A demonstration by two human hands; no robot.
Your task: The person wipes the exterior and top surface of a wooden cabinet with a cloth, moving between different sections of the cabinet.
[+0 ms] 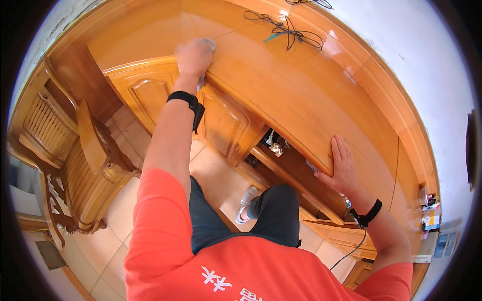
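Note:
My left hand (194,55), slightly blurred, presses a greyish cloth (209,44) onto the top of a long wooden cabinet (263,90). A bit of the cloth hangs below the wrist at the cabinet's front edge; the rest is hidden under the hand. Farther right, my right hand (343,165) lies flat on the same top. Its thumb reaches over the front edge, and it holds nothing. Below that edge, an open shelf compartment (290,165) contains a white plug and a crumpled shiny wrapper (276,149).
Dark coiled cables (292,34) lie toward the back of the cabinet top. Small boxes (430,216) stand at its far right end. A carved wooden armchair (81,165) is on the left, on the tiled floor (113,216). A thin black cord (350,253) hangs near my right wrist.

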